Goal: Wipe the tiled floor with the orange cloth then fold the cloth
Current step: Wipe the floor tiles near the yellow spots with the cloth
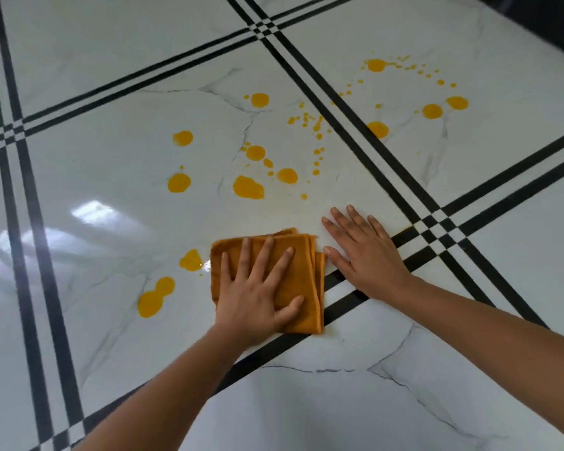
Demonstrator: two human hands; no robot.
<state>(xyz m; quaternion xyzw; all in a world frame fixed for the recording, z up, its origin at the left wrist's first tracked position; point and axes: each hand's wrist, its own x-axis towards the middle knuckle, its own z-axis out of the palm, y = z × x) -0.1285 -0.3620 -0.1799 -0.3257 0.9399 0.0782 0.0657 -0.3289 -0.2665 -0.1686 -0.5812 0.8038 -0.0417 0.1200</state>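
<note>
The orange cloth [302, 281] lies folded in several layers on the tiled floor [111, 164], at the near edge of a white marbled tile, its right side just over a black stripe [345, 301]. The left hand [258, 294] presses flat on top of the cloth, fingers spread apart, palm down; the grip is not closed around the fabric. The right hand [365, 255] rests flat on the bare floor just beside the cloth's right edge, fingers apart, holding nothing. Yellow drops [248, 187] are scattered over the tile beyond both hands. Two larger yellow puddles [155, 297] sit just left of the cloth.
</note>
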